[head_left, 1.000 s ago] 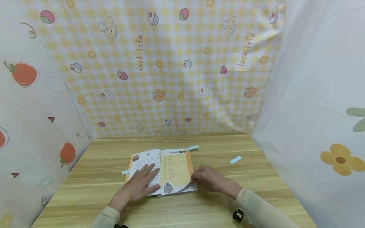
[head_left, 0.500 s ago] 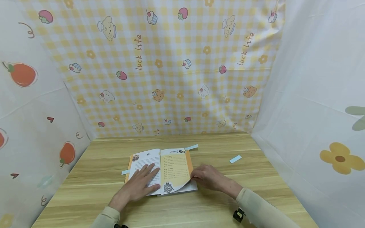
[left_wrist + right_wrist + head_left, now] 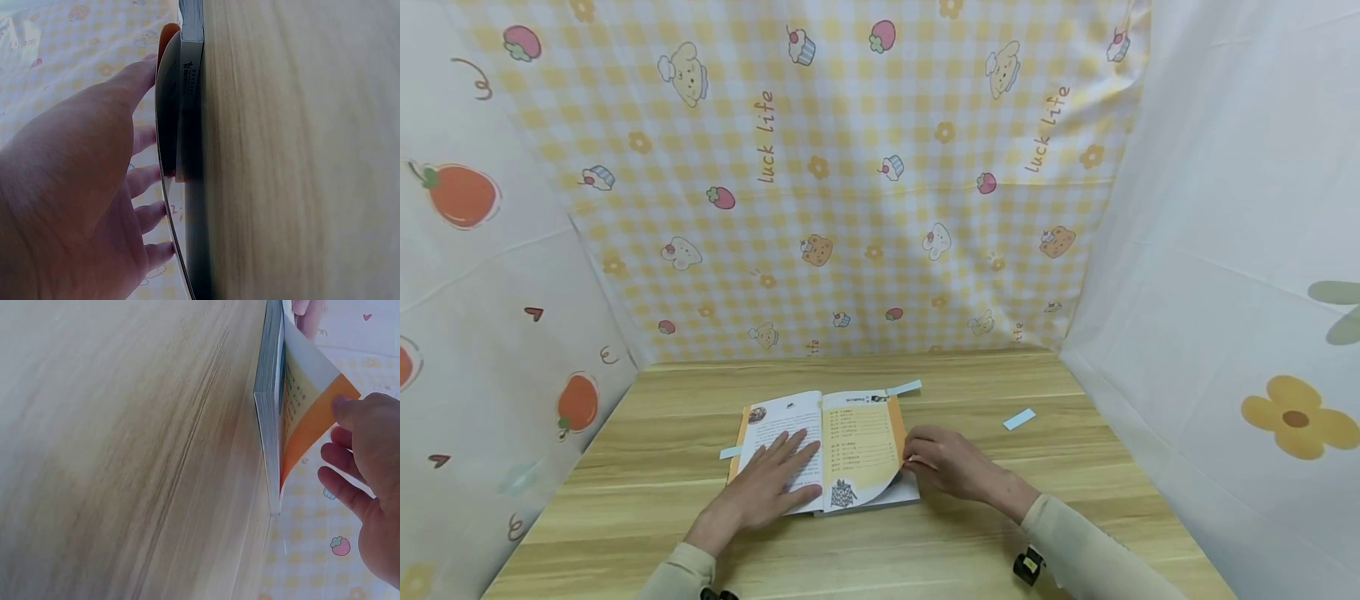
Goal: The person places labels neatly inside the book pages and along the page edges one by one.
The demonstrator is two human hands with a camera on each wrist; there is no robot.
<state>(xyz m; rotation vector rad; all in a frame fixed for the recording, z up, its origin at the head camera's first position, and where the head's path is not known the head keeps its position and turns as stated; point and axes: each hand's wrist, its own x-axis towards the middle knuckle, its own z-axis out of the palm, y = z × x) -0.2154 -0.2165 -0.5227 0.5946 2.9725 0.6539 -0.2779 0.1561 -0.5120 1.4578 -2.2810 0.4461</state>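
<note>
An open book (image 3: pixel 863 429) lies on the wooden table, its right page yellow with printed lines and an orange outer edge. My left hand (image 3: pixel 769 482) rests on the left page with fingers spread. In the left wrist view, the left fingers lie along the raised cover and leaf (image 3: pixel 164 125). My right hand (image 3: pixel 953 465) pinches the near outer corner of the right page, which curls up. The right wrist view shows that lifted page (image 3: pixel 310 428) under the thumb, standing away from the page block (image 3: pixel 267 406). The other right fingers are bent below it.
Light blue strips stick out of the book: one tab (image 3: pixel 730 452) at the left edge, another tab (image 3: pixel 907 388) at the top right. A loose blue strip (image 3: pixel 1019 419) lies on the table (image 3: pixel 970 400) to the right. Patterned cloth (image 3: pixel 850 208) stands behind.
The right hand has shifted slightly at the page corner, its fingers now a little higher and looser, with the corner still lifted. My left hand stays in place.
</note>
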